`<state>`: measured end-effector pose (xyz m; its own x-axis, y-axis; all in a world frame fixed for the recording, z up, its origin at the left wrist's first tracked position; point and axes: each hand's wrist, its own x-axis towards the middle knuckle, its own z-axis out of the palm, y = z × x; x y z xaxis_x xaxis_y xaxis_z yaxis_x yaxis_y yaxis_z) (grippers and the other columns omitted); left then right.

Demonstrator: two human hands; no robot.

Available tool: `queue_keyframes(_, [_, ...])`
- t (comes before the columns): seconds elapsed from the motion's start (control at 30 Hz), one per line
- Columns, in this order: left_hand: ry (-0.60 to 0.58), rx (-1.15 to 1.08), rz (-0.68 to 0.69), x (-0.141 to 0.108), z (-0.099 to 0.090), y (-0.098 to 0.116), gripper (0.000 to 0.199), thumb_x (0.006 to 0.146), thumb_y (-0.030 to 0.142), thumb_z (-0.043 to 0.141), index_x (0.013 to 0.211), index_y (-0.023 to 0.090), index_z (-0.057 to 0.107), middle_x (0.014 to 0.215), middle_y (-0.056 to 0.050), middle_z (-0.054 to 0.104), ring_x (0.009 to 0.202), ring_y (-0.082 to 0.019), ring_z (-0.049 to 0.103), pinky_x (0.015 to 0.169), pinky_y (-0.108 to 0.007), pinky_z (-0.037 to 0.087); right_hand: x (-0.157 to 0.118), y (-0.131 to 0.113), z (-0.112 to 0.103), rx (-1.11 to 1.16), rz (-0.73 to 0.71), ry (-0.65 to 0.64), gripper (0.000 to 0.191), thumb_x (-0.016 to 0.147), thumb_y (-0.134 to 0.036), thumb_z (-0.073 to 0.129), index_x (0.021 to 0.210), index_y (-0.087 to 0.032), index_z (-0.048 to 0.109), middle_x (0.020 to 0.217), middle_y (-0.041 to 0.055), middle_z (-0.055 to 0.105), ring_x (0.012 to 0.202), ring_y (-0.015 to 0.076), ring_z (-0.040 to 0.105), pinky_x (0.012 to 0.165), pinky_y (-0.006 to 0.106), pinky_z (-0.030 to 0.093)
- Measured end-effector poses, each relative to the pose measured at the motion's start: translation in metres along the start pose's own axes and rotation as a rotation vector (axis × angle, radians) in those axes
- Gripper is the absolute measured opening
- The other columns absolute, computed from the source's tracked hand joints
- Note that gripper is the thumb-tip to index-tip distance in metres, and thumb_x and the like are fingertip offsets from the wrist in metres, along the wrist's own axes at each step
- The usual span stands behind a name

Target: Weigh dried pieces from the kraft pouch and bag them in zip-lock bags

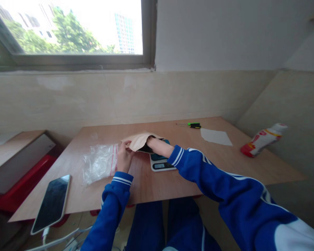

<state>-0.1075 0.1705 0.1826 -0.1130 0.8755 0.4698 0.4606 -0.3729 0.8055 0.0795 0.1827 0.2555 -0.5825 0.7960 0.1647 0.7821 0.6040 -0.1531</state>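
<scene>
Two bare hands work a tan paper envelope (pixel 140 142) beside a kitchen scale (pixel 161 165): the left hand (pixel 125 157) pinches its edge steady, while the right hand (pixel 154 143) seems pushed inside, its grip hidden

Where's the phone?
In the head view, the phone lies at the near left corner of the wooden tabletop, just left of the clear zip bag.

The person wears a royal-blue track jacket with long sleeves. Each cuff, on the left sleeve (pixel 117 195) and the right sleeve (pixel 214 177), carries a pair of white stripes, and thin white piping runs along the right arm to a white panel (pixel 298 237) near the shoulder. Matching blue track trousers (pixel 146 226) show a white side stripe (pixel 203 238). The left hand (pixel 125 157) and right hand (pixel 159 146) are bare.
</scene>
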Motion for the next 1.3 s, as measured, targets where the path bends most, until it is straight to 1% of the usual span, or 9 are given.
queue_keyframes(0.23, [-0.025,0.002,-0.059,0.004,-0.007,0.009,0.035,0.073,0.026,0.063,0.107,0.022,0.054,0.101,-0.005,0.064,0.081,-0.02,0.063,0.074,-0.035,0.051,-0.002,-0.007,-0.02,-0.019,0.02,0.045,0.038,0.089,0.004,0.036,0.12,-0.005,0.055,0.121,0.0198,0.063,0.114,0.0229,0.061,0.094,0.033,0.049])
queue_keyframes(0.43, [-0.039,0.024,-0.087,0.008,-0.012,0.018,0.035,0.073,0.034,0.066,0.105,0.022,0.056,0.1,-0.005,0.064,0.08,-0.02,0.062,0.07,-0.034,0.051,-0.014,-0.016,-0.046,-0.028,0.066,0.07,0.03,0.092,-0.003,0.041,0.115,-0.012,0.057,0.112,0.0146,0.067,0.105,0.0236,0.065,0.088,0.031,0.05])
queue_keyframes(0.57, [-0.043,0.023,-0.096,0.014,-0.012,0.009,0.043,0.073,0.04,0.069,0.11,0.023,0.054,0.101,-0.005,0.065,0.085,-0.023,0.063,0.074,-0.037,0.051,-0.024,-0.013,-0.058,0.191,-0.022,0.299,0.03,0.093,-0.005,0.04,0.112,-0.016,0.06,0.113,0.0083,0.068,0.109,0.018,0.063,0.096,0.03,0.047])
queue_keyframes(0.7, [-0.047,0.02,-0.072,0.025,-0.008,-0.004,0.047,0.075,0.041,0.067,0.114,0.02,0.05,0.101,-0.007,0.064,0.09,-0.023,0.063,0.079,-0.039,0.05,-0.047,0.003,-0.064,0.556,0.114,0.611,0.023,0.089,-0.016,0.052,0.108,-0.018,0.064,0.11,0.0056,0.07,0.101,0.0158,0.066,0.092,0.029,0.051])
queue_keyframes(0.8, [-0.034,0.013,-0.035,0.037,-0.004,-0.014,0.044,0.078,0.04,0.064,0.112,0.018,0.047,0.103,-0.009,0.062,0.094,-0.023,0.062,0.083,-0.04,0.05,-0.07,0.025,-0.044,0.841,0.289,0.656,0.027,0.082,-0.023,0.06,0.109,-0.018,0.063,0.109,0.0085,0.071,0.098,0.0183,0.068,0.09,0.032,0.054])
queue_keyframes(0.9, [-0.009,0.006,-0.007,0.049,0.001,-0.024,0.042,0.079,0.042,0.062,0.109,0.018,0.046,0.103,-0.009,0.06,0.098,-0.024,0.061,0.086,-0.043,0.049,-0.093,0.048,-0.002,1.016,0.438,0.592,0.029,0.076,-0.027,0.065,0.104,-0.017,0.063,0.107,0.0115,0.072,0.097,0.022,0.07,0.088,0.038,0.056])
queue_keyframes(1.07, [0.047,0.015,0.013,0.062,0.007,-0.04,0.041,0.079,0.043,0.06,0.106,0.018,0.043,0.104,-0.01,0.057,0.104,-0.027,0.058,0.092,-0.048,0.046,-0.106,0.061,0.061,1.014,0.597,0.548,0.023,0.076,-0.027,0.062,0.097,-0.019,0.064,0.104,0.0123,0.073,0.092,0.0225,0.071,0.084,0.039,0.057])
queue_keyframes(1.17, [0.069,0.033,0.019,0.066,0.009,-0.046,0.04,0.078,0.045,0.06,0.103,0.018,0.042,0.102,-0.01,0.056,0.103,-0.028,0.058,0.091,-0.049,0.047,-0.101,0.061,0.075,0.924,0.663,0.596,0.02,0.078,-0.026,0.057,0.095,-0.018,0.063,0.1,0.0121,0.073,0.088,0.0219,0.071,0.083,0.04,0.056])
queue_keyframes(1.3, [0.089,0.065,0.03,0.068,0.01,-0.051,0.041,0.076,0.048,0.061,0.097,0.019,0.042,0.094,-0.008,0.054,0.097,-0.028,0.058,0.089,-0.049,0.048,-0.101,0.061,0.075,0.812,0.717,0.635,0.023,0.076,-0.027,0.058,0.095,-0.016,0.065,0.104,0.015,0.069,0.097,0.027,0.064,0.089,0.048,0.051])
